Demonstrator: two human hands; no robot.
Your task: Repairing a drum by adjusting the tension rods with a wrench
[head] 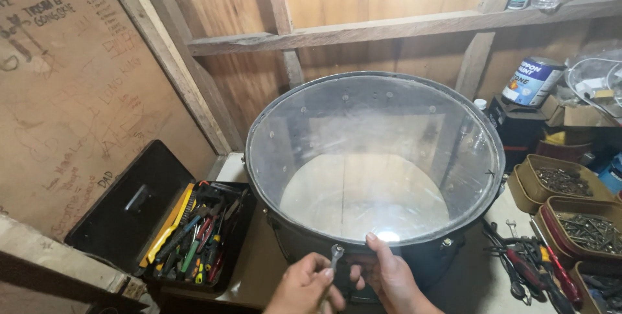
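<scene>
We note the drum [374, 178], clear head up, standing on the bench directly ahead of both hands. Left hand [304, 285] pinches a small wrench [335, 255], its head at the near rim. Right hand [387, 274] grips that rim, thumb on the clear skin. Open toolbox [194, 233] lies left, screw trays [570, 200] right; bare bench remains between.

Only the person's two hands and a short stretch of each forearm show at the bottom edge of the view. The left hand [303, 286] and the right hand [387, 275] are both bare: no gloves, rings or wristwatch can be seen. No sleeve or cuff reaches either wrist, so both forearms are uncovered. The fingernails are short and plain.
</scene>
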